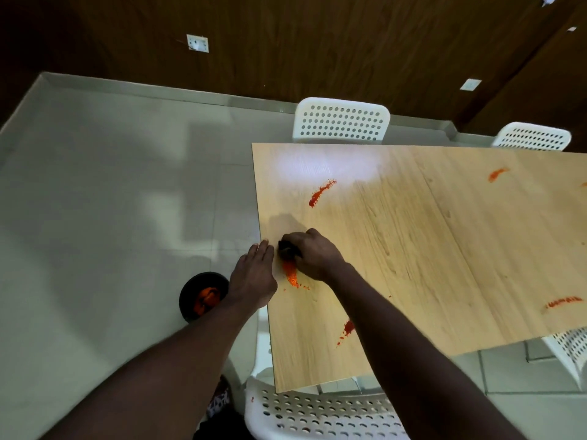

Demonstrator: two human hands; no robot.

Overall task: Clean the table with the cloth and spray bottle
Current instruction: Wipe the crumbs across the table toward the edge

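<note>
Beyond the bench (444, 249), a dark wood-panelled wall (317, 42) is carrying white sockets (197, 42). Left of the bench, a pale glossy floor (111, 185) is reflecting light. White perforated chairs (341, 120) are standing around the bench.

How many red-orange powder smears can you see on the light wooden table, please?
6 red-orange smears: one beside the right hand, one beyond it, one by the right forearm, one near-right, one far-right, a trace at the frame's edge; more may be hidden.
</note>
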